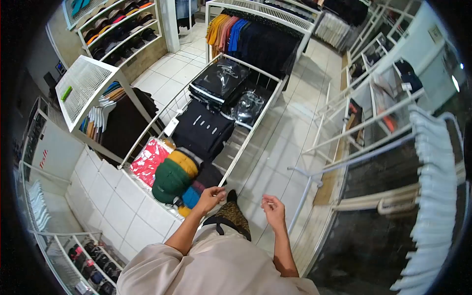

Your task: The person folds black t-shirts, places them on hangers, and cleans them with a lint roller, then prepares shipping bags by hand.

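Observation:
My left hand (211,198) is over the near right corner of a white-framed display table (241,151), fingers curled, close to the caps; whether it holds anything is too small to tell. My right hand (273,209) hangs in the air over the tiled floor, its fingers bent and apart, with nothing visible in it. On the table's near end lie a green cap (169,178), a yellow cap (184,162) and a blue cap (191,197). Beside them is a red plastic-wrapped pack (149,162). Folded black clothes (202,129) and black wrapped packs (220,78) fill the far part.
A rack of coloured shirts (236,37) stands beyond the table. At left is a mesh-topped rack (88,86) with hangers. White wire shelving (364,128) and a row of white hangers (432,196) line the right side. Cap shelves (120,32) are at the back left.

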`<action>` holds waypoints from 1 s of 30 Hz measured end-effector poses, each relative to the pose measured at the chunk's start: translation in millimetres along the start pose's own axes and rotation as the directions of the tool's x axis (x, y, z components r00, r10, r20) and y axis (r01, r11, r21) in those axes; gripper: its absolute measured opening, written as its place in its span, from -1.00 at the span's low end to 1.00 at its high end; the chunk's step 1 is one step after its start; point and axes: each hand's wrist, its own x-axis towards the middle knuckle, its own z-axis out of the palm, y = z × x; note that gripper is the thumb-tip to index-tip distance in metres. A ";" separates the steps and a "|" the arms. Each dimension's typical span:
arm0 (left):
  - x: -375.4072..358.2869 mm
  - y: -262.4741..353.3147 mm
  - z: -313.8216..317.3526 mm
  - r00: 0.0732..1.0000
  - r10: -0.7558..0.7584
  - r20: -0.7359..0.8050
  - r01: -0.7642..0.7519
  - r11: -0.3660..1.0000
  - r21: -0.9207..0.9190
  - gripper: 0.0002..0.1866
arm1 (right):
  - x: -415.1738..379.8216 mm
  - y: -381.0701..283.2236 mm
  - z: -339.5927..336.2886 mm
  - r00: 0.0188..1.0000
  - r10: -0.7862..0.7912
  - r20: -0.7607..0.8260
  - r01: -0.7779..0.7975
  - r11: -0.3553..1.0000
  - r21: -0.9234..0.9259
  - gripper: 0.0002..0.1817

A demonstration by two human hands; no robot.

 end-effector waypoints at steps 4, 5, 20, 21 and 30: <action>77.6 32.9 21.3 0.991 0.120 -0.054 -0.115 0.989 0.088 -0.56 | 69.7 -23.2 -27.6 0.998 -0.011 0.060 0.015 0.998 -0.068 -0.73; 96.6 44.7 26.7 0.988 0.146 -0.039 -0.140 0.982 0.129 -0.55 | 93.0 -30.0 -35.0 0.998 -0.035 0.045 0.038 0.997 -0.070 -0.73; 252.0 176.1 10.7 0.958 0.245 -0.151 -0.227 0.965 0.130 -0.56 | 324.8 -72.9 -13.4 0.976 0.041 0.212 -0.028 0.997 -0.065 -0.72; 253.7 171.2 10.5 0.966 0.175 -0.188 -0.161 0.983 0.086 -0.56 | 342.9 -72.7 -10.8 0.966 0.012 0.257 0.005 0.998 -0.063 -0.73; 351.4 165.0 42.6 0.897 -0.097 -0.430 0.117 0.993 0.020 -0.59 | 555.6 -126.5 22.8 0.865 -0.147 0.479 0.254 0.953 -0.166 -0.75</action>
